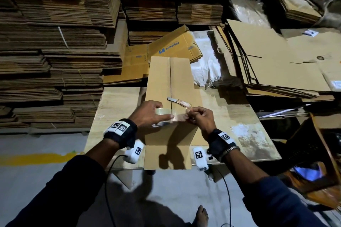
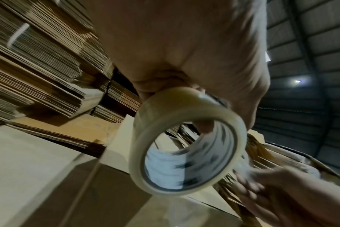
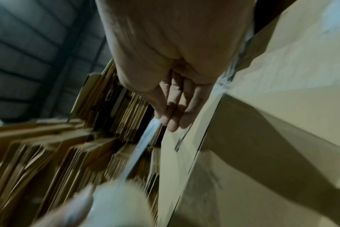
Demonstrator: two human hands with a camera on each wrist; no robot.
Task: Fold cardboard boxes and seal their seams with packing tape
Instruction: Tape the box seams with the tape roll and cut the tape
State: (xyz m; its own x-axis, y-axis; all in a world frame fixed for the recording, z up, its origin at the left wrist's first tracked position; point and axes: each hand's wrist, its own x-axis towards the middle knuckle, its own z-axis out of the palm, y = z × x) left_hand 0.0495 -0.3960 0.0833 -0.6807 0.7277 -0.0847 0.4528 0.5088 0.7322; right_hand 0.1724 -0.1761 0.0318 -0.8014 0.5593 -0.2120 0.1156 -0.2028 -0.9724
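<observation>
Both hands sit low over the near half of the cardboard box [image 1: 170,86] in the head view. Left hand [image 1: 147,113] grips the roll of clear tape [image 1: 162,117], fingers curled over its top, thumb along its near side. Right hand [image 1: 200,118] pinches the free end of the tape strip [image 1: 180,117] between thumb and forefinger, just right of the roll. I note the strip spans the short gap between the hands, above the box's centre seam. The box lies lengthwise on the wooden table [image 1: 239,125], its near flap hanging past the table edge. A knife [image 1: 178,101] rests on the box top just beyond the hands. Stacks of flattened cardboard [image 1: 55,51] rise behind and to the left.

Left wrist view: I see the roll [image 2: 186,141] from its open side, held from above by the left hand [image 2: 194,53]; the right hand's fingertips [image 2: 250,184] show blurred at lower right, by the roll's rim.

Right wrist view: right hand [image 3: 173,76] fingers lie curled together beside the box face [image 3: 262,138]; the strip [image 3: 144,141] runs taut from them toward the blurred roll [image 3: 116,205].
</observation>
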